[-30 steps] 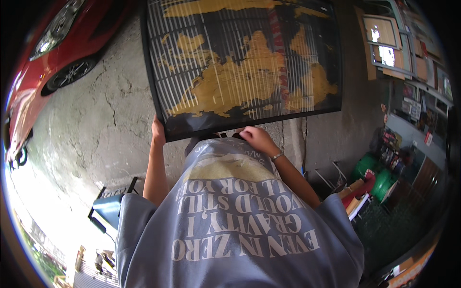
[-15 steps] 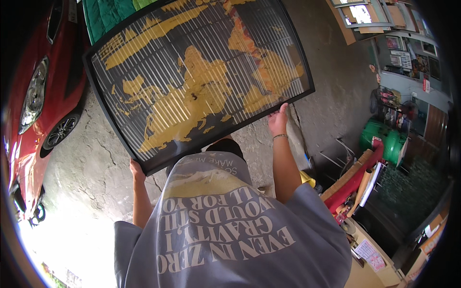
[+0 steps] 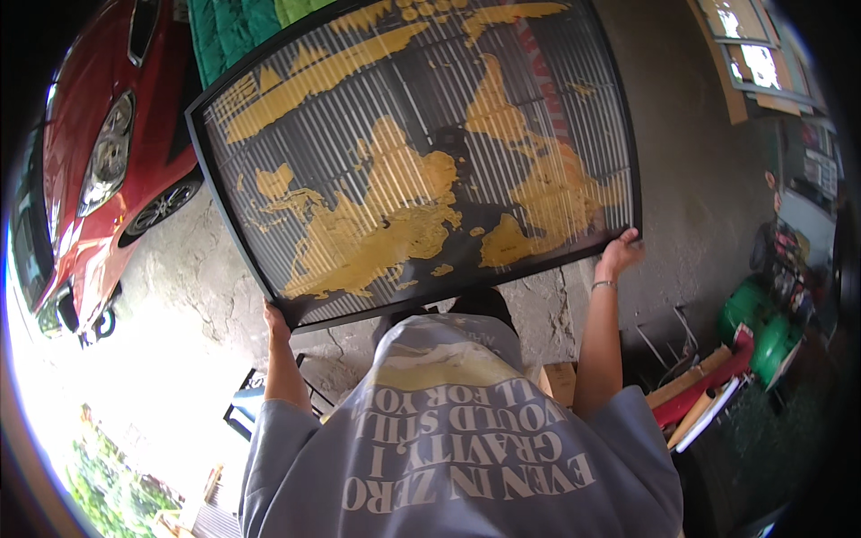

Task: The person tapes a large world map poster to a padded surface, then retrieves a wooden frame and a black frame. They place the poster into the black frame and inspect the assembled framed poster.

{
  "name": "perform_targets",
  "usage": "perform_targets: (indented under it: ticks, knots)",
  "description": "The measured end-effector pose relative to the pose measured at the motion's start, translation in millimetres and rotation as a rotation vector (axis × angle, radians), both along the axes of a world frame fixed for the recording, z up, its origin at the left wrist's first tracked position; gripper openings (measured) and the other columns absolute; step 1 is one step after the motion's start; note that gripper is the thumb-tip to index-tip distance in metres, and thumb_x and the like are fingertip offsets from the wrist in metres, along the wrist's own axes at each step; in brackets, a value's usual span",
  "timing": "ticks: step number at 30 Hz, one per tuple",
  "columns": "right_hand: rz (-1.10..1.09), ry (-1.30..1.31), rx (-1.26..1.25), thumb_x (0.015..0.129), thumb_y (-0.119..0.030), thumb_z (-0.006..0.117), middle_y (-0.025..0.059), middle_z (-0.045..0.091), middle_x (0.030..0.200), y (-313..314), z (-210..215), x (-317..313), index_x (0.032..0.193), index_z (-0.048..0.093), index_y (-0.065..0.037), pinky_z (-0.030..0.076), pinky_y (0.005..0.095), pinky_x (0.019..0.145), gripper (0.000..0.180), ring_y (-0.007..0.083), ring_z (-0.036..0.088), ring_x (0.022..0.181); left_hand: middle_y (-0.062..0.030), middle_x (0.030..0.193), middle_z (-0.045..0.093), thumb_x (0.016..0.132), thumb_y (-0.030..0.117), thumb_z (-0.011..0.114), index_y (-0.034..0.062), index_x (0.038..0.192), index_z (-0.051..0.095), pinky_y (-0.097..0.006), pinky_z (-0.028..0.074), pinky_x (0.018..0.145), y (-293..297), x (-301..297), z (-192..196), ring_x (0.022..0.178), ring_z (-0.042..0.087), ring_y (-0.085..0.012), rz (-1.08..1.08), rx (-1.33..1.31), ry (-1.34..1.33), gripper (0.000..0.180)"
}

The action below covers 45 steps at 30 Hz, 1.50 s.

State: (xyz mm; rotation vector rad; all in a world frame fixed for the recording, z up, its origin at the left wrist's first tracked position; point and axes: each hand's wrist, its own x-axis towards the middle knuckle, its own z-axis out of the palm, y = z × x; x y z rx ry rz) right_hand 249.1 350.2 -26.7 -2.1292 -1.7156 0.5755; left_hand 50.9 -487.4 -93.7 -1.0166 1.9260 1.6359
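A large framed world map (image 3: 395, 233) is held out in front of me, upside down from where I stand. Its land is gold on black, and reflections streak its glossy front. The thin black frame (image 3: 430, 300) runs all round it. My left hand (image 3: 277, 321) grips the frame's near left corner, its thumb showing and the other fingers hidden behind. At the near right corner, my right hand (image 3: 619, 255) is closed on the frame, with a bracelet on its wrist.
A red car (image 3: 108, 152) stands at the left. Green quilted cloth (image 3: 229, 45) lies beyond the frame's far left edge. At right are a green tank (image 3: 758, 327), a long red piece (image 3: 726, 377) and rolled tubes. Cracked concrete floor (image 3: 197, 278) lies below.
My right hand has slid along the near edge to the right corner. The framed map sits further right in view and is tilted less. My left hand keeps its corner.
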Motion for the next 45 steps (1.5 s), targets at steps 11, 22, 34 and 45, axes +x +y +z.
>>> perform_targets:
  ticks: [11, 22, 34, 45]
  knots:
    - [1.076, -0.333, 0.311, 0.106, -0.05, 0.038, 0.0297, 0.014, 0.164, -83, 22, -188, 0.158, 0.019, 0.005, 0.016, 0.0558, 0.123, 0.077, 0.0447, 0.015, 0.152, -0.0125, 0.098, 0.07, 0.102, 0.062, 0.043, -0.0027, 0.114, 0.068, -0.038, 0.055, 0.081, 54, -1, 36, 0.087, 0.068, -0.0239, 0.197, -0.322, -0.211, 0.07]
    - [2.162, -0.105, 0.22, 0.104, -0.055, 0.029, 0.0193, 0.019, 0.166, -441, 38, -351, 0.157, 0.026, 0.001, 0.012, 0.0438, 0.127, 0.077, 0.0342, 0.015, 0.155, -0.0172, 0.117, 0.068, 0.106, 0.058, 0.035, -0.0022, 0.138, 0.056, -0.037, 0.049, 0.096, 62, 1, 44, 0.104, 0.064, -0.0231, 0.08, -0.213, -0.326, 0.072]
    - [2.274, 0.078, 0.427, 0.101, -0.067, 0.008, 0.0062, 0.014, 0.168, -449, -2, -479, 0.16, 0.021, -0.013, 0.007, 0.0385, 0.127, 0.081, 0.0229, 0.011, 0.156, -0.017, 0.127, 0.066, 0.112, 0.035, 0.031, 0.0018, 0.149, 0.046, -0.032, 0.051, 0.095, 90, -12, 77, 0.107, 0.065, -0.0203, -0.111, -0.11, -0.242, 0.052]
    - [2.337, 0.071, 0.387, 0.101, -0.067, 0.017, 0.0179, 0.024, 0.165, -530, 12, -446, 0.155, 0.032, 0.002, 0.015, 0.0451, 0.126, 0.088, 0.0308, 0.017, 0.155, -0.0235, 0.12, 0.067, 0.112, 0.022, 0.028, 0.0007, 0.148, 0.044, -0.037, 0.05, 0.096, 82, 3, 59, 0.107, 0.066, -0.0301, -0.343, -0.198, -0.05, 0.044]
